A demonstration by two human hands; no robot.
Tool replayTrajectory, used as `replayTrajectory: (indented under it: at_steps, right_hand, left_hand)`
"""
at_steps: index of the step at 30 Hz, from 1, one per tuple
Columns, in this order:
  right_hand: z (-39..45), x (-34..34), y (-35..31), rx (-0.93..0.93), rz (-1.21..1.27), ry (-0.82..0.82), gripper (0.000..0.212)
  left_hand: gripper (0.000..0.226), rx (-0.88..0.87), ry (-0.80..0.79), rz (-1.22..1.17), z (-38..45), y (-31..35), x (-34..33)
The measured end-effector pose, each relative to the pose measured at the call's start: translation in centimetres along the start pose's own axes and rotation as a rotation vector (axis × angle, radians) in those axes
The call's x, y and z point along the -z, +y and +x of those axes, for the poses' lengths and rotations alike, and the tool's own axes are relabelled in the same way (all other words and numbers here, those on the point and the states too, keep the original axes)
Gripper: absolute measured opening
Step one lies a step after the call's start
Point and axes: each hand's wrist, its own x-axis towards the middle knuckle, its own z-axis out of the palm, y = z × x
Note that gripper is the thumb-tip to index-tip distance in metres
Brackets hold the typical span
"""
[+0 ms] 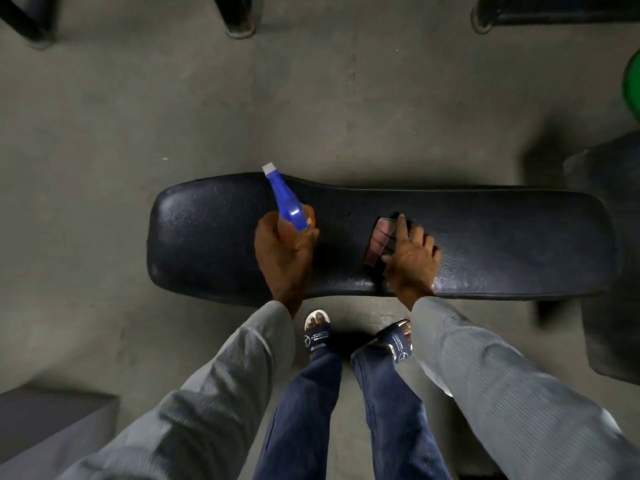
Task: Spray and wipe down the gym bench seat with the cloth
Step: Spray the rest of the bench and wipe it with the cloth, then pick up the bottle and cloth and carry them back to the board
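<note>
A black padded gym bench seat (485,237) runs left to right across a grey concrete floor (173,116), its surface glistening near the right side. The left hand (282,251) has its grip wrapped around a spray bottle (289,202) with an orange body and a blue trigger head, white nozzle pointing up and away over the far edge of the seat. The right hand (414,258) presses down, fingers spread fairly flat, on a folded cloth (381,240) that shows reddish-pink stripes; the cloth lies on the middle of the seat, partly hidden under the palm. Both arms wear light grey sleeves (502,375). Below, blue trousers (311,410) and dark slide sandals (317,336) stand on the floor just beside the near edge of the bench. A green object (632,88) shows at the right border.
</note>
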Motion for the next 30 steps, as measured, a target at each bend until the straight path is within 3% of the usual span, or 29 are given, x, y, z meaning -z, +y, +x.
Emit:
replayTrajectory:
  at_steps: [3, 7, 11, 14, 17, 20, 24, 30]
  right_hand:
    - [0.7, 0.7, -0.4, -0.037, -0.033, -0.018, 0.081]
    - [-0.4, 1.5, 0.1, -0.165, 0.142, -0.043, 0.061]
    - [-2.0, 2.3, 0.8, -0.349, 0.767, -0.127, 0.029]
    - [-2.4, 1.3, 2.0, -0.522, 1.310, -0.106, 0.047]
    - [-6.4, 6.6, -0.4, -0.627, 1.614, -0.040, 0.036]
    - [-9.6, 9.6, -1.0, -0.681, 1.719, 0.015, 0.041]
    - [-13.4, 13.0, -1.0, -0.692, 1.753, 0.039, 0.029]
    - [-17.1, 18.3, -1.2, -0.616, 1.871, 0.125, 0.024]
  left_hand:
    - [0.020, -0.058, -0.008, 0.052, 0.8, 1.1, 0.0]
    - [0.012, -0.062, -0.042, 0.059, 0.6, 1.8, 0.7]
    - [0.032, -0.059, -0.115, 0.069, -0.7, 2.9, 2.1]
    - [0.013, -0.078, -0.138, 0.011, -2.5, 4.6, 3.6]
    - [0.008, -0.093, -0.223, -0.043, -4.2, 7.1, 4.8]
    - [0.017, -0.130, -0.261, -0.030, -5.6, 9.7, 6.2]
    - [0.021, -0.130, -0.327, 0.042, -7.3, 12.9, 8.0]
    - [0.027, -0.131, -0.366, 0.109, -9.5, 16.7, 9.5]
